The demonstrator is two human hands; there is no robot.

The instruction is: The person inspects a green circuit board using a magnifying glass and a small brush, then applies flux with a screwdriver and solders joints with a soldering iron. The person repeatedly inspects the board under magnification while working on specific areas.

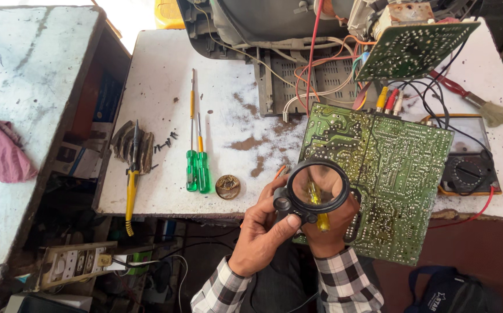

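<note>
Head view shows the left hand (261, 232) with fingers closed around the handle of a black magnifying glass (316, 186), held over the lower left corner of a green circuit board (387, 174). The right hand (332, 232), at 6 o'clock of the lens, grips a yellow-handled screwdriver (322, 220) beneath the board's edge. Two green screwdrivers (197, 168) lie at 9 o'clock on the white surface (164, 104), near a round tin (227, 186). A multimeter (470, 171) sits at 3 o'clock.

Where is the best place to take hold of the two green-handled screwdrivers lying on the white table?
Probably by the green handles, coming from above at the table's near edge. The handles are the thickest part and lie side by side, pointing toward the person; the thin shafts point away.
</note>
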